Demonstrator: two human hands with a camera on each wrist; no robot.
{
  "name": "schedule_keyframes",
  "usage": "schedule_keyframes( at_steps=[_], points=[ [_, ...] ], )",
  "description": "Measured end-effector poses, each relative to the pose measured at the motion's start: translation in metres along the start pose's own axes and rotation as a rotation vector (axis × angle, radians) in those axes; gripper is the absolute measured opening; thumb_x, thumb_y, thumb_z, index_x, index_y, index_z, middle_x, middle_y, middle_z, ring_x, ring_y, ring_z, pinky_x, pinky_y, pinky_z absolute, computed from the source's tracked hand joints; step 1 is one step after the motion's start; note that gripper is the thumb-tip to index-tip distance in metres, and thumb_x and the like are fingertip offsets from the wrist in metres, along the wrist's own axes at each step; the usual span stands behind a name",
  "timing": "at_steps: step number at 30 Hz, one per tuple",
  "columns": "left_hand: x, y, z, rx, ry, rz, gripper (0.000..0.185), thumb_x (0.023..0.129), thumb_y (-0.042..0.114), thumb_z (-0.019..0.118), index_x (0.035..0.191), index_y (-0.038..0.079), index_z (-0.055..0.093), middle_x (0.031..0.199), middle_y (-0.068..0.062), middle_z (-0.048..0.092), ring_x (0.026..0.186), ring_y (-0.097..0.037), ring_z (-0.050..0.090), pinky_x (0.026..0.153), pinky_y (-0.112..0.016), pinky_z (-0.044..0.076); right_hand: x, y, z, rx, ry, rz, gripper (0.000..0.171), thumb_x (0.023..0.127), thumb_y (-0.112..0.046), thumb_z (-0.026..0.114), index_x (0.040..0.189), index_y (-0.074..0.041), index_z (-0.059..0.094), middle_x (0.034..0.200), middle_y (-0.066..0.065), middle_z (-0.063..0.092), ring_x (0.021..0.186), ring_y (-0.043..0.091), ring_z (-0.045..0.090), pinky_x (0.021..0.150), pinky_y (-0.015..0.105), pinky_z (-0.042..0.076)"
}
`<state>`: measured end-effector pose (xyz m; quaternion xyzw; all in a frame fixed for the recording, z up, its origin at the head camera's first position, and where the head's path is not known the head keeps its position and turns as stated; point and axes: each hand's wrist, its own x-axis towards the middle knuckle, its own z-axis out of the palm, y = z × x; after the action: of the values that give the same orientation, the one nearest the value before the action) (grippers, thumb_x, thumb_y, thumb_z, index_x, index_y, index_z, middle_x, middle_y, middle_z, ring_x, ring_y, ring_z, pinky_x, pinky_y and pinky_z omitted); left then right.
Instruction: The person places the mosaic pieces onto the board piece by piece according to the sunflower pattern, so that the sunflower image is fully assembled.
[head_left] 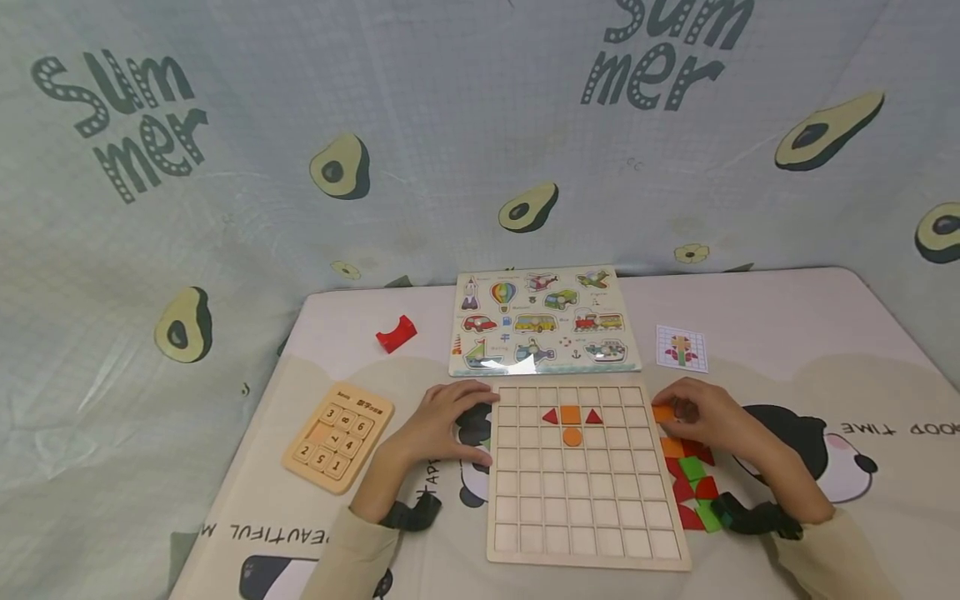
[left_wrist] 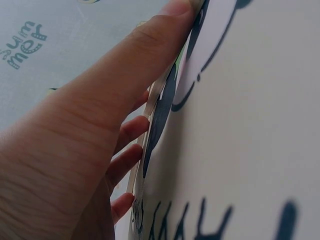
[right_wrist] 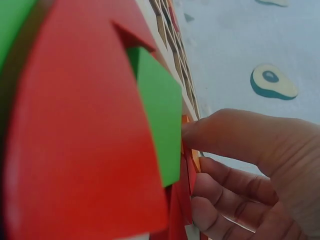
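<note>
A wooden grid board (head_left: 555,500) lies in front of me with an orange square (head_left: 570,414), two red triangles (head_left: 593,417) beside it and an orange circle (head_left: 572,437) below. My left hand (head_left: 438,422) touches the board's left edge, thumb and fingers spread along it. At the board's upper right edge, my right hand (head_left: 701,412) pinches an orange piece (head_left: 663,413) between thumb and fingers; its full outline is hidden. Below that hand, red, orange and green pieces (head_left: 693,468) lie in a loose pile against the board, a green one (right_wrist: 162,117) showing close in the right wrist view.
Behind the grid board lies a vehicle picture puzzle (head_left: 545,321). A small pattern card (head_left: 682,348) lies at the right, a wooden number slide puzzle (head_left: 337,437) at the left. A red curved block (head_left: 396,334) sits toward the back left.
</note>
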<state>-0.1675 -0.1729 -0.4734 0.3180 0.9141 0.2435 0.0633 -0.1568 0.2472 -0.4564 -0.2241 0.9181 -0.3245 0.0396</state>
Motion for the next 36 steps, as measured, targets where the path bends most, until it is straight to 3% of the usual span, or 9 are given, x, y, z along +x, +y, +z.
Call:
schedule_keyframes(
  at_steps=[11, 21, 36],
  points=[
    [-0.002, 0.000, -0.002, 0.000, 0.002, -0.011, 0.083, 0.067, 0.049, 0.086, 0.139, 0.021, 0.054, 0.146, -0.003, 0.044, 0.139, -0.021, 0.033, 0.112, -0.049, 0.023, 0.003, 0.002, -0.002, -0.020, 0.013, -0.026, 0.028, 0.075, -0.005, 0.080, 0.101, -0.001, 0.069, 0.083, -0.003, 0.055, 0.071, 0.007, 0.046, 0.058, 0.020, 0.045],
    [-0.004, -0.001, -0.003, -0.003, 0.009, -0.012, 0.083, 0.067, 0.049, 0.086, 0.138, 0.021, 0.054, 0.146, -0.004, 0.044, 0.139, -0.022, 0.034, 0.111, -0.049, 0.024, 0.004, -0.004, -0.004, -0.043, 0.062, -0.069, 0.030, 0.075, -0.009, 0.082, 0.101, -0.004, 0.068, 0.088, -0.003, 0.059, 0.077, 0.009, 0.047, 0.063, 0.021, 0.048],
    [0.000, 0.001, -0.001, -0.002, 0.015, 0.022, 0.083, 0.067, 0.048, 0.086, 0.138, 0.020, 0.054, 0.145, -0.005, 0.045, 0.138, -0.023, 0.035, 0.110, -0.050, 0.025, 0.003, -0.024, 0.011, 0.058, 0.040, -0.124, 0.032, 0.077, -0.006, 0.079, 0.106, -0.002, 0.066, 0.092, -0.003, 0.058, 0.076, 0.006, 0.049, 0.065, 0.021, 0.050]
  ],
)
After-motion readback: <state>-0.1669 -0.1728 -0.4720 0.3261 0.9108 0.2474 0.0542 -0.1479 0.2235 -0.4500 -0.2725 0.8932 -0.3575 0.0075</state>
